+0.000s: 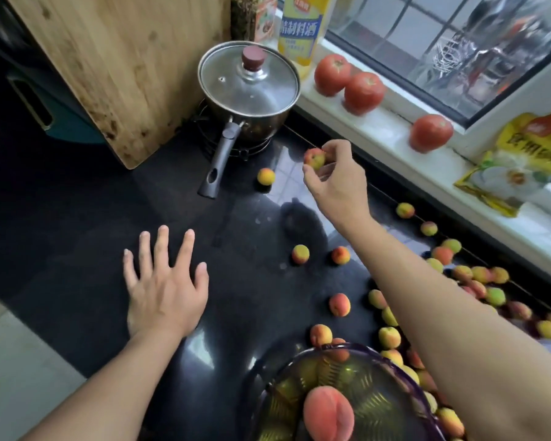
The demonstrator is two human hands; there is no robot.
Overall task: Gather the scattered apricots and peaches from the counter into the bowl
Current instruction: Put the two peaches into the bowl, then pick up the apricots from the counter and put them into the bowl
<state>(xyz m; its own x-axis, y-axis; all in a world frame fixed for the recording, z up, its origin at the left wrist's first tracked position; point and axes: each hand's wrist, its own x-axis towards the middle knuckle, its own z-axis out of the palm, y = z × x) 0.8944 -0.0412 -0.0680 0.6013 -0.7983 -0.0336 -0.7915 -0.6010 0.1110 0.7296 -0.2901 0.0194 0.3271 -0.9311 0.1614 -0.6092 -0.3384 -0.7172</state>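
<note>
1. The dark counter (77, 243) carries scattered fruit, thickest at the right beside the sill.
2. A wooden board (109, 65) leans at the far left.
3. A steel pot (252, 119) stands on the burner under a glass lid (248, 79); its contents cannot be made out.
4. The ribbed bowl (379, 364), near edge, holds one large peach (328, 415).
5. The left hand (164, 291) lies flat on the counter, fingers spread wide.
6. The right hand (337, 183) is raised, pinching a small apricot (315, 158) at its fingertips.
7. Three tomatoes (363, 92) sit on the sill.
8. One loose apricot (265, 176) lies near the pot handle.
</note>
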